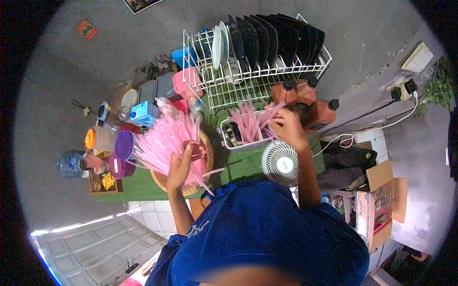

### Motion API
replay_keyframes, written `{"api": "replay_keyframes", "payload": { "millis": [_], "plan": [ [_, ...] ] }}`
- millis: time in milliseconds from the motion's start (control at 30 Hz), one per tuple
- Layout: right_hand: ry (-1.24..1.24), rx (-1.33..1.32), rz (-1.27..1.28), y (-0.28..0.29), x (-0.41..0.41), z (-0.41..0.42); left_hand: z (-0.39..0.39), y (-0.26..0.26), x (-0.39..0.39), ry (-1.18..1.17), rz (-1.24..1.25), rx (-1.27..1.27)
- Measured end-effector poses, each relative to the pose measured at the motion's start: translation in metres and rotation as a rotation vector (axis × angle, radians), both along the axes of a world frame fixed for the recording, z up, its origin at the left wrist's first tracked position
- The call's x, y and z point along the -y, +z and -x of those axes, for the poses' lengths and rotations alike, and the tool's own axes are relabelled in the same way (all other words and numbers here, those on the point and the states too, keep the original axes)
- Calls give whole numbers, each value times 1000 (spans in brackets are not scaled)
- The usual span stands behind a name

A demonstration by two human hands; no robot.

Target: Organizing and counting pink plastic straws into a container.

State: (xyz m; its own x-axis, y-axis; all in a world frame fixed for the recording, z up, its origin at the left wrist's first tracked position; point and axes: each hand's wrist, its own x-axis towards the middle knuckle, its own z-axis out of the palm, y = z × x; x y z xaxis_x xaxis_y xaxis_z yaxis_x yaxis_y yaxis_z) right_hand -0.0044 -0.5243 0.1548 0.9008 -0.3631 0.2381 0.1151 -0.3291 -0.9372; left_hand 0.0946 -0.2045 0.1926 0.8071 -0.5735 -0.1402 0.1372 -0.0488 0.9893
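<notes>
My right hand (288, 128) grips a few pink drinking straws (274, 108) above the right side of a white divided caddy (247, 146). More pink straws (249, 123) stand in the caddy's middle compartment, and its left one holds small dark and pale items. My left hand (181, 165) is at a large bundle of pink straws in clear wrapping (166, 139), its thumb raised and fingers slightly curled. Nothing is plainly held in it. The bundle leans in a round woven basket (208, 148), with some straws sticking out towards me.
A white wire dish rack (247, 75) holds black plates (272, 39) behind the caddy. Brown-filled bottles (318, 114) and a white fan (281, 162) stand at right. A blue carton (144, 113) and purple-lidded tubs (124, 144) crowd the left of the green-covered table (236, 168).
</notes>
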Motion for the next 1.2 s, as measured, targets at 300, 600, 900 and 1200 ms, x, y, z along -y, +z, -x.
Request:
{"api": "replay_keyframes", "payload": {
  "millis": [300, 600, 900, 1200],
  "plan": [
    [-116, -89, 194, 49, -5, 12, -4, -5, -3, 133, -85, 179],
    [53, -63, 492, 33, -16, -1, -3, 5, 0, 269, 82, 131],
    [86, -35, 448, 88, -54, 17, -15, 8, 9, 205, 538, -1],
    [280, 80, 168, 93, -114, -11, 9, 41, 40, -68, 100, 162]
  ]
}}
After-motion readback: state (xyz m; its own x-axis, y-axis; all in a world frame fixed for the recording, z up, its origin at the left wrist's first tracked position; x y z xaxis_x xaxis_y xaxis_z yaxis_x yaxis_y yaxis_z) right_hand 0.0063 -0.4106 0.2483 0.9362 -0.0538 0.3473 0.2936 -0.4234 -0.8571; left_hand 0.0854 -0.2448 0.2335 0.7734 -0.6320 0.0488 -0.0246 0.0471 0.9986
